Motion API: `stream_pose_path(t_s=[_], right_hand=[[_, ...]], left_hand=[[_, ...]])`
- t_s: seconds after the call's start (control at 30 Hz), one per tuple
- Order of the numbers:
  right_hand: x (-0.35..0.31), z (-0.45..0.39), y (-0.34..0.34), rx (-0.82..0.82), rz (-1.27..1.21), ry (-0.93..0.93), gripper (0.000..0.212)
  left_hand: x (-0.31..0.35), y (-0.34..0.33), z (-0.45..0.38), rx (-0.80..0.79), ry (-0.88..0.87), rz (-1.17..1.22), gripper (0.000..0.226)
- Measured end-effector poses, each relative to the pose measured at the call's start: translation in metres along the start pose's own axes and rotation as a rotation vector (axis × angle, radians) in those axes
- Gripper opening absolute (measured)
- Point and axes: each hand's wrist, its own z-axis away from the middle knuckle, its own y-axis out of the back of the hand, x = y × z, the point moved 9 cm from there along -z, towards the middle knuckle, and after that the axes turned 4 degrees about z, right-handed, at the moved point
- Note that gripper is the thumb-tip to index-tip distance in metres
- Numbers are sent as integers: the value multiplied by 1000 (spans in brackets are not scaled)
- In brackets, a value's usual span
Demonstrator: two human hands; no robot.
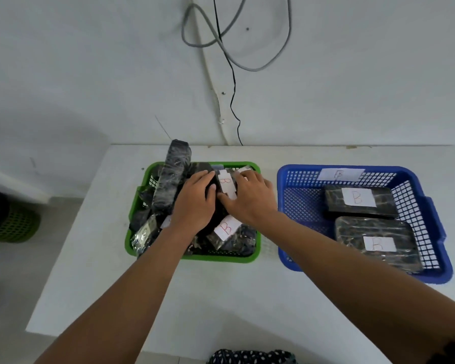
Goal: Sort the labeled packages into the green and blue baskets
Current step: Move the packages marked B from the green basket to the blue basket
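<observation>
A green basket (222, 258) at the table's middle holds several dark plastic-wrapped packages with white labels. Both hands are in it. My left hand (195, 199) and my right hand (250, 197) close from either side on a dark package with a label marked B (226, 184). Another package labelled B (226, 228) lies just below the hands. One long package (172, 174) stands tilted at the basket's back left. To the right, the blue basket (418, 195), tagged B on its far wall, holds two labelled packages (359, 202) (376, 244).
The baskets sit on a white table (208, 298) pushed against a white wall. Cables (234, 74) hang down the wall behind the table. A green mesh bin (13, 224) stands on the floor at the left. Patterned fabric (250, 357) shows at the near edge.
</observation>
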Motion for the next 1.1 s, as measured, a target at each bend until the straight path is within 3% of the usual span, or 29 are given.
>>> stream_pose_path(t_s=[0.37,0.47,0.6,0.73,0.83,0.97,1.1], right_hand=[[14,13,-6,-152,-219,103,67],[19,18,3,-109,-294,116,69],[32,25,22,-72,-495,114,64],[61,36,34,-197,-821,12,50],[92,49,46,-183,-828,-38,33],[160,68,58,-22,-817,-244,29],[226,89,46,182,-813,-626,23]], left_hand=[[-12,-9,-8,-158,66,131,52],[-12,-5,-6,-128,149,265,44],[-3,-2,-2,-94,210,643,24],[24,-13,0,-118,185,750,32],[51,-37,-1,-160,161,769,39],[83,-75,3,-177,150,632,52],[107,-117,18,-219,100,364,52]])
